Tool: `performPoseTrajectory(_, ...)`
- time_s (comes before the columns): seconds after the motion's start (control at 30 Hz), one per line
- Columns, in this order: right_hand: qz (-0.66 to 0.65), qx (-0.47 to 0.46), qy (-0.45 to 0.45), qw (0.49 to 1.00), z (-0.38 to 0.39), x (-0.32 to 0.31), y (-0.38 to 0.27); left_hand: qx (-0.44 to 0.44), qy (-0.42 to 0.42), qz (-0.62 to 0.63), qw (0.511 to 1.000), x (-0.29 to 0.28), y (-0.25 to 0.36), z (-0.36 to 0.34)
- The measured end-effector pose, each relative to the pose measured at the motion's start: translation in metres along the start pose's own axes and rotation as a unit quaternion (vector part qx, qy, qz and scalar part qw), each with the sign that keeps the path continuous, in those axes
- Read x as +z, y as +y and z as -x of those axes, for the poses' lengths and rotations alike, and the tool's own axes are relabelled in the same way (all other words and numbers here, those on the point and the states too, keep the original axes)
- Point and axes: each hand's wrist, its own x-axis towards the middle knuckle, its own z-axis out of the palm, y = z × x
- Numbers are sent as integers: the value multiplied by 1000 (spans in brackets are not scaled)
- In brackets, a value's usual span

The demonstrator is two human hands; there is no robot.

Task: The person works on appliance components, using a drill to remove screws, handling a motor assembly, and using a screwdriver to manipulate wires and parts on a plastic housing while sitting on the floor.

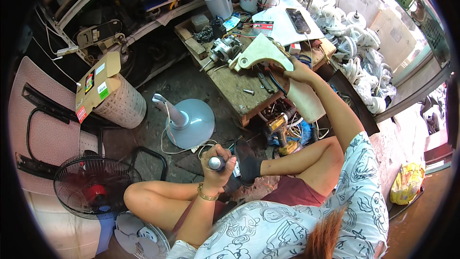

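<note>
My left hand [219,163] is closed around an upright tool handle with a round grey end [216,163]; its lower part is hidden by my fingers. Over the low wooden bench [223,86], my right hand [299,73] grips the right end of a cream plastic housing [262,53]. A curved cream panel [306,103] hangs below that hand, partly behind my forearm. Left of the housing lies a bare metal fan motor [226,49] with its shaft sticking out. A small metal pin [248,91] and pliers [265,82] rest near the bench's front edge.
A grey round fan base [199,120] with a cable stands on the floor. Below the bench is a yellow cordless drill [282,132]. A black fan cage [93,187] and a carton-topped basket [120,103] are at left; a phone [298,20] and white fan parts [354,43] lie beyond.
</note>
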Motion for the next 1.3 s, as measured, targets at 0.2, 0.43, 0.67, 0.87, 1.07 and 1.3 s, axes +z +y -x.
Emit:
performPoseTrajectory(0.2, 69, -11, -42, 997, 33, 0, -65, 36, -15, -65, 997, -1, 6, -4)
performPoseTrajectory(0.43, -42, -6, 48, 998, 67, 85, -60, 38, -20, -16, 999, 3, 4, -3)
performPoseTrajectory(0.67, -136, 10, 34, 990, 52, 98, -61, 59, -20, -52, 997, 2, 8, -5)
performPoseTrajectory(0.87, -103, -20, 55, 993, 27, 75, -34, 51, -10, -37, 998, 1, 2, -4)
performPoseTrajectory(1.07, 84, -115, 13, 990, 24, 56, -26, 39, 3, -42, 998, 1, 3, -2)
performPoseTrajectory(1.3, 162, -123, 69, 977, 19, 57, -31, 29, 1, -39, 999, -1, 0, -1)
